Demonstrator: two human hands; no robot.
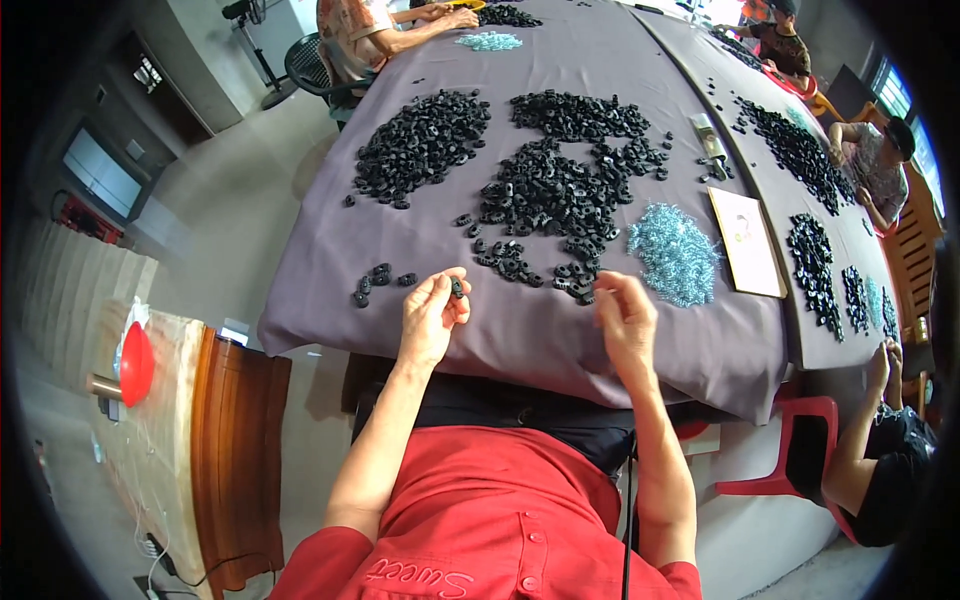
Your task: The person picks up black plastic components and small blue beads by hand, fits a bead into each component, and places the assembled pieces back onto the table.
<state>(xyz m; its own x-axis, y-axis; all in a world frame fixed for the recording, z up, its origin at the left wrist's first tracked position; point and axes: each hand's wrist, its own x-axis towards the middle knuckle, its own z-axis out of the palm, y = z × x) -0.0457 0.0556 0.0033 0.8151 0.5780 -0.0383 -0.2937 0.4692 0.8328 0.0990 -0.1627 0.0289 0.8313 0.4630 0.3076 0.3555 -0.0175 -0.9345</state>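
Note:
My left hand (432, 318) is closed around one small black plastic piece (457, 287), pinched upright at the fingertips above the table's near edge. It looks like the body of a cord lock. To the right, my right hand (628, 318) has its fingers curled together and a little blurred; whatever they pinch, if anything, cannot be made out. Just beyond that hand lies the near end of a large heap of the same black pieces (545, 190). A pile of small, shiny bluish-silver springs (672, 255) lies right of it. Several loose black pieces (380, 275) rest left of my left hand.
A grey cloth (330, 270) covers the table. Another black heap (425, 145) lies at far left. A pale booklet (746, 243) and a clear packet (708, 140) lie at right. Other people sit around the tables, one (355, 40) at far left. A red chair (790, 450) stands at right.

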